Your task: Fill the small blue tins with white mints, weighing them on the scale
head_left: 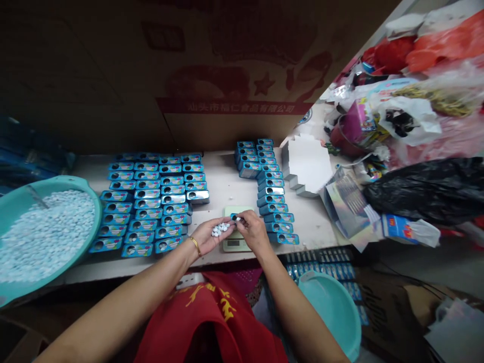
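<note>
My left hand (206, 236), with a gold bangle at its wrist, is turned palm up and cups a small heap of white candies (220, 229). My right hand (254, 229) meets its fingertips with thumb and fingers pinched on a white candy (238, 219). Just under the fingertips is the dark opening of a blue tin (233, 216), mostly hidden by my hands. That tin is over a pale green scale (236, 245), whose small display faces me. Rows of similar blue tins stand left (147, 203) and right (274, 199) of the scale.
A turquoise basin (96, 214) of candies with a scoop stands at the left. A large cardboard box (227, 126) walls off the back. White cartons (308, 164), bags (423, 191) and a tissue box (397, 229) crowd the right. Another turquoise basin (328, 307) sits below the table edge.
</note>
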A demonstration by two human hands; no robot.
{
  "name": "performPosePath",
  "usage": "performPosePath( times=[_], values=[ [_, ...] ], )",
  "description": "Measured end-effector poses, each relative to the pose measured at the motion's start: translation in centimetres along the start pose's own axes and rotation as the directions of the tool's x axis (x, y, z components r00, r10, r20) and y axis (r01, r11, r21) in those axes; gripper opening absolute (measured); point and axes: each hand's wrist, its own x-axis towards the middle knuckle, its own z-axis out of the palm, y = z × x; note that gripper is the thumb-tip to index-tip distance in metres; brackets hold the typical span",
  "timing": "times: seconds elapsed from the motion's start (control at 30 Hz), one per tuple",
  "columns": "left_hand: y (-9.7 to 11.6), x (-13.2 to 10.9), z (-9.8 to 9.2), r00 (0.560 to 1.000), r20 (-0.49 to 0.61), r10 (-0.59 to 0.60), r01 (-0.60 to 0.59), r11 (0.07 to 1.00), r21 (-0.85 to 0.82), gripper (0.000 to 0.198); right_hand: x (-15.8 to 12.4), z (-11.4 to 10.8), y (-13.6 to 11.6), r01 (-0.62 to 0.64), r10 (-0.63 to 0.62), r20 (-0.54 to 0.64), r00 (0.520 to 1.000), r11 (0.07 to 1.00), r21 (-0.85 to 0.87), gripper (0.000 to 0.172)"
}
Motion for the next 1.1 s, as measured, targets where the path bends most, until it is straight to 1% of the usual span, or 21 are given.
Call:
performPosePath(
  times=[0.1,0.17,0.23,0.3,0.37,0.4,0.43,0.47,0.53,0.6,0.63,0.67,0.73,0.8,0.9,0.97,1.03,1.1],
  values=[
    [0.2,0.0,-1.2,1.000,-0.026,-0.001,0.001,1.000,-0.012,0.014,0.2,-0.1,0.4,0.020,-0.020,-0.023,1.000,1.000,-0.020,0.017],
    [0.6,-0.6,-2.2,0.999,-0.035,0.012,-0.013,1.000,-0.028,0.014,0.0,-0.5,0.6,0.047,-0.047,-0.064,0.997,0.999,-0.004,0.017],
    [1.0,-1.7,-3.2,0.998,-0.052,0.024,-0.027,0.998,-0.050,0.015,-0.3,-1.3,1.0,0.048,-0.045,-0.123,0.991,0.999,0.019,0.017],
    [1.4,-3.0,-4.5,0.994,-0.104,0.035,-0.043,0.996,-0.073,0.015,-0.4,-2.4,1.4,0.022,-0.018,-0.175,0.984,0.999,0.023,0.017],
    [1.8,-4.4,-5.8,0.985,-0.168,0.024,-0.040,0.995,-0.087,0.015,0.3,-3.3,1.8,-0.002,0.001,-0.206,0.979,1.000,-0.005,0.018],
    [1.9,-5.0,-6.6,0.982,-0.189,0.010,-0.026,0.996,-0.085,0.015,1.0,-3.6,1.9,-0.003,-0.003,-0.198,0.980,1.000,-0.027,0.018],
    [1.9,-5.7,-7.2,0.980,-0.198,-0.009,-0.007,0.997,-0.078,0.015,1.9,-3.7,2.0,0.008,-0.016,-0.166,0.986,0.999,-0.052,0.018],
    [1.9,-6.3,-7.8,0.980,-0.197,-0.023,0.010,0.998,-0.067,0.016,3.2,-3.6,2.0,0.028,-0.037,-0.110,0.993,0.996,-0.083,0.018],
    [1.7,-7.3,-8.8,0.981,-0.191,-0.032,0.024,0.999,-0.045,0.017,6.5,-2.6,1.8,0.073,-0.063,0.068,0.996,0.983,-0.169,0.019],
    [1.4,-8.0,-9.4,0.979,-0.202,-0.013,0.007,1.000,-0.027,0.017,10.5,-0.7,1.7,0.092,-0.020,0.246,0.969,0.954,-0.287,0.022],
    [1.4,-8.4,-9.6,0.976,-0.217,0.000,-0.004,1.000,-0.018,0.017,12.5,0.4,1.7,0.090,0.019,0.303,0.953,0.935,-0.343,0.025],
    [1.3,-8.7,-9.8,0.972,-0.235,0.014,-0.016,1.000,-0.008,0.017,14.5,1.7,1.8,0.084,0.051,0.330,0.942,0.921,-0.381,0.028],
    [1.4,-9.5,-10.3,0.959,-0.280,0.046,-0.047,0.999,0.004,0.017,17.8,4.2,2.1,0.069,0.091,0.346,0.934,0.902,-0.425,0.031],
    [1.4,-10.3,-10.7,0.939,-0.335,0.071,-0.076,0.997,-0.001,0.015,20.0,6.7,2.5,0.063,0.112,0.355,0.928,0.892,-0.447,0.032],
    [1.6,-11.4,-11.1,0.906,-0.416,0.071,-0.094,0.995,-0.036,0.011,21.7,9.3,2.8,0.058,0.148,0.387,0.910,0.879,-0.472,0.026],
    [1.8,-11.8,-11.1,0.900,-0.433,0.053,-0.087,0.994,-0.059,0.010,22.0,9.8,2.8,0.048,0.172,0.405,0.898,0.877,-0.479,0.020],
    [2.1,-11.7,-10.9,0.910,-0.413,0.041,-0.071,0.996,-0.058,0.011,21.8,8.8,2.8,0.032,0.185,0.408,0.894,0.882,-0.471,0.018],
    [2.5,-11.2,-10.7,0.933,-0.359,0.025,-0.043,0.998,-0.042,0.012,20.7,6.3,2.6,0.017,0.183,0.387,0.904,0.889,-0.458,0.020]
  ],
)
